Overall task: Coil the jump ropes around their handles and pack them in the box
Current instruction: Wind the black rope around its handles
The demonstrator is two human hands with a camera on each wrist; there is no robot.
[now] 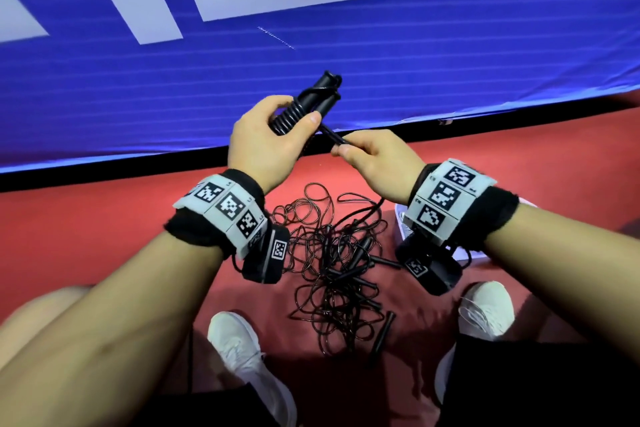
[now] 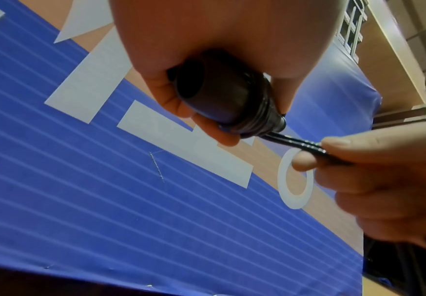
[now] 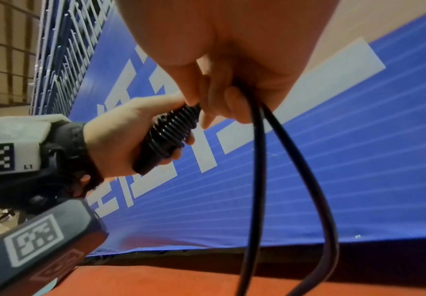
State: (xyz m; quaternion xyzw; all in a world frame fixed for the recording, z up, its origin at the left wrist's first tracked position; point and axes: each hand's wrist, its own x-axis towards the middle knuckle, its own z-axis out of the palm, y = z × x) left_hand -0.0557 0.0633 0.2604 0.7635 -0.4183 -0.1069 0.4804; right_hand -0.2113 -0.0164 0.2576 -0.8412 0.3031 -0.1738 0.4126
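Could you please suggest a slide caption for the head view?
Left hand holds coiled jump-rope handles; right hand pinches the doubled cord above a tangled rope pile.

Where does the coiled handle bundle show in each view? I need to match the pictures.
Head: coiled handle bundle at upper centre, in the left hand.
Left wrist: end-on, upper centre.
Right wrist: centre-left, in that hand.
Shared landmark: blue mat behind it.

Tangled rope pile (image 1: 332, 267) between both white shoes (image 1: 239, 343); open red floor (image 1: 86, 218) to its left.
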